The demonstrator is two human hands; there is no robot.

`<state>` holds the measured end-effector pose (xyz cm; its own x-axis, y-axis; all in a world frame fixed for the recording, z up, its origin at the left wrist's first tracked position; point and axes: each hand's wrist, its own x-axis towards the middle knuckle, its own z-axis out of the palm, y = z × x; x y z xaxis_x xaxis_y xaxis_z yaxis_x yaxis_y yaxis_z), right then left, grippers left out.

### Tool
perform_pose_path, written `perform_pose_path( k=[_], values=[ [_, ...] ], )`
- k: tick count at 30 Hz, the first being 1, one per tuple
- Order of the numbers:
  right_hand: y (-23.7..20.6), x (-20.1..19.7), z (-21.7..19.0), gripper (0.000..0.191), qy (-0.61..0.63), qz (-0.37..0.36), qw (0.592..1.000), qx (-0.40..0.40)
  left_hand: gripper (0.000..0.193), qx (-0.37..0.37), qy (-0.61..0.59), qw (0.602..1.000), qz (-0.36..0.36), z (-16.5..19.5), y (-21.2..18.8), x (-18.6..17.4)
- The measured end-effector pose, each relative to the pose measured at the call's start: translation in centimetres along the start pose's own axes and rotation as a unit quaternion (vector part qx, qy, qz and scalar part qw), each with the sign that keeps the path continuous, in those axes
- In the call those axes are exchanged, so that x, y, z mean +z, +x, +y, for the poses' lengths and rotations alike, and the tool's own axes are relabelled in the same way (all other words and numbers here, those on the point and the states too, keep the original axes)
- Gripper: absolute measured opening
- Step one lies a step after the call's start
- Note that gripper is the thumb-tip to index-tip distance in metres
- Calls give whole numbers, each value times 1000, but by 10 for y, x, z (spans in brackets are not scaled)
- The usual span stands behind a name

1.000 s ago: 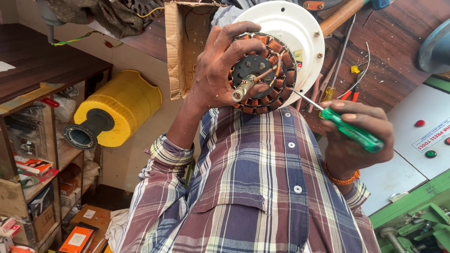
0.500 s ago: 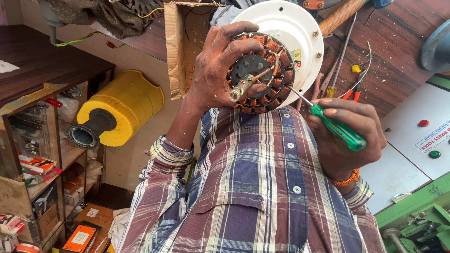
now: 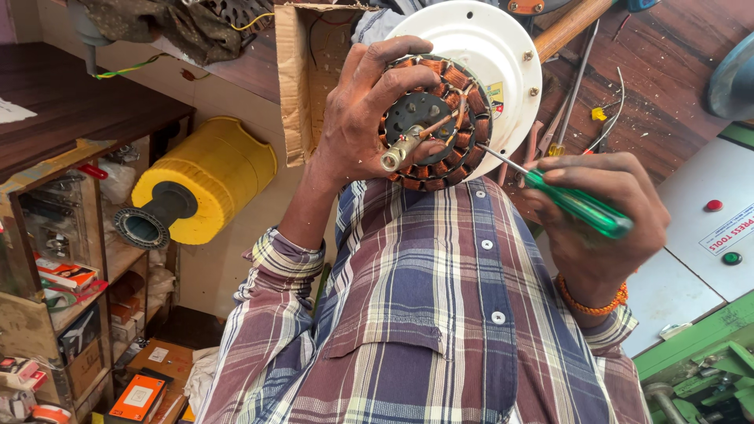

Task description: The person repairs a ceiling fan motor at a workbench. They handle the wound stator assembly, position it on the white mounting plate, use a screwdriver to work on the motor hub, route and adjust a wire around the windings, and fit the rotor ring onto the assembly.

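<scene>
A dark brown wooden workbench runs across the top right, and on it lie a round white fan cover, a wooden handle, a long metal rod, a few thin wires with a small yellow bit and red-handled pliers. An open cardboard box sits at its left end (one side torn). On the left, a wooden shelf rack carries small printed boxes and bags, and more cartons lie on the floor below.
</scene>
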<state>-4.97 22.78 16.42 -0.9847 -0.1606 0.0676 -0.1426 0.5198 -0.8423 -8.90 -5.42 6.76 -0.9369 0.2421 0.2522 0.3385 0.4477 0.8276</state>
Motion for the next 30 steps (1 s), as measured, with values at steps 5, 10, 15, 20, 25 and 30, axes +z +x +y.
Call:
perform_pose_path(
  k=[5,10,15,20,25,30],
  values=[
    [-14,-6,17,33,86,69,994,12,55,-9,-1,1000,9,3,-1,1],
    [-22,-7,38,43,179,145,973,-10,59,-32,4,999,10,6,-2,3],
    [-24,-4,43,52,204,200,958,-32,60,-52,13,998,13,11,0,5],
    [-23,-8,46,53,207,197,958,-28,61,-59,8,998,12,12,1,6],
    [-21,-7,46,55,191,205,959,-34,61,-54,4,998,9,11,1,4],
    [-15,-5,37,54,133,188,972,-47,62,-51,3,999,10,11,1,3]
  ],
)
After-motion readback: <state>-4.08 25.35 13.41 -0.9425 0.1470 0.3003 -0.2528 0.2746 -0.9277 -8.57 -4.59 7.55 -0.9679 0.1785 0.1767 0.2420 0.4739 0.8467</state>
